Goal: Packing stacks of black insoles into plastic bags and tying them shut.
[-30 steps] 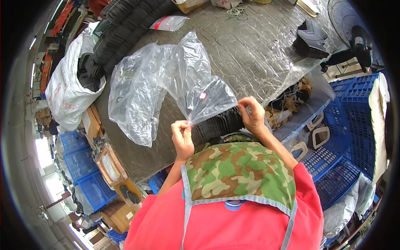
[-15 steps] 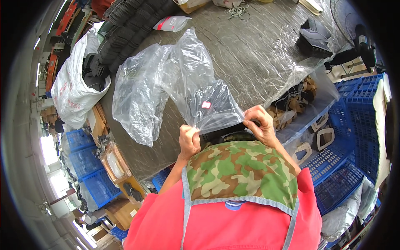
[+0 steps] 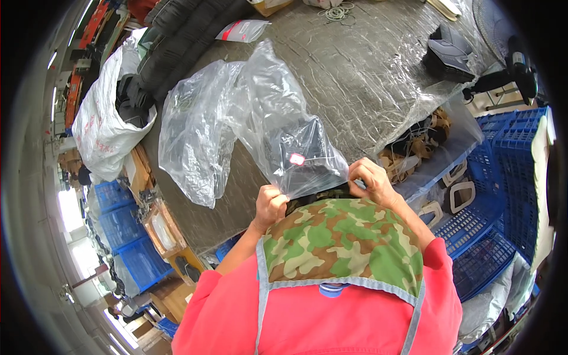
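Observation:
A long clear plastic bag (image 3: 272, 83) lies across the grey table, its near end drawn toward my body. My left hand (image 3: 272, 205) pinches the left corner of that end. At the right corner, my right hand (image 3: 371, 178) grips the plastic with curled fingers. Inside the near end rests a dark flat item (image 3: 303, 142) whose kind I cannot make out; a small white tag with a red border (image 3: 297, 159) shows on it. Another crumpled clear plastic bag (image 3: 198, 136) spreads out to the left, next to the held one.
Stacks of dark padded pieces (image 3: 183, 41) stand at the far left beside a white woven sack (image 3: 106, 118). Dark folded pieces (image 3: 448, 53) sit far right near a fan (image 3: 494, 29). Blue crates (image 3: 473, 236) and a bin of brown and black scraps (image 3: 420, 142) flank the table's right side.
Both hands have shifted slightly, the left one a little to the right and nearer my body. The bag's near end is pulled closer, and the tag inside has moved slightly right and nearer.

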A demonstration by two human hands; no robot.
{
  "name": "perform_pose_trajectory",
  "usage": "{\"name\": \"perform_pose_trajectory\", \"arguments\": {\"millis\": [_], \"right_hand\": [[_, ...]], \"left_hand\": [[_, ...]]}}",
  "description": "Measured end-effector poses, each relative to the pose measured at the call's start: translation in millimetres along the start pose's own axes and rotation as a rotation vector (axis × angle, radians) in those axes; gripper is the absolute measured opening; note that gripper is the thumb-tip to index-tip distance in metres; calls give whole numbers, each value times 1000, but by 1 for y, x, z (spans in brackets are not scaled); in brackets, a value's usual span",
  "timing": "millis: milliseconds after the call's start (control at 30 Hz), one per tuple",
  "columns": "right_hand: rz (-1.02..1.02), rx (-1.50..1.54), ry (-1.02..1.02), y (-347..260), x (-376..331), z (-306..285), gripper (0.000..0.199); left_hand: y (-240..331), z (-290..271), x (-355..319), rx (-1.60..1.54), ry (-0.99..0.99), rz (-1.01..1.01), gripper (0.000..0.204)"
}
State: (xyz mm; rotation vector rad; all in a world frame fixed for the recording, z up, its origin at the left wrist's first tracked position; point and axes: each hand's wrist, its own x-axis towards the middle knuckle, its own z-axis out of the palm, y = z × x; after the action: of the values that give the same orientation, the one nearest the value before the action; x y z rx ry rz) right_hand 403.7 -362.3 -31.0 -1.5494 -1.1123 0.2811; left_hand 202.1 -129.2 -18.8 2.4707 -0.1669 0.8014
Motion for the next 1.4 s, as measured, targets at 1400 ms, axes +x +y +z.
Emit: {"name": "perform_pose_trajectory", "arguments": {"millis": [1400], "right_hand": [[576,527,279,62,143,-15,6]], "left_hand": [[-86,-14,113,-191,-2,-825,17]]}}
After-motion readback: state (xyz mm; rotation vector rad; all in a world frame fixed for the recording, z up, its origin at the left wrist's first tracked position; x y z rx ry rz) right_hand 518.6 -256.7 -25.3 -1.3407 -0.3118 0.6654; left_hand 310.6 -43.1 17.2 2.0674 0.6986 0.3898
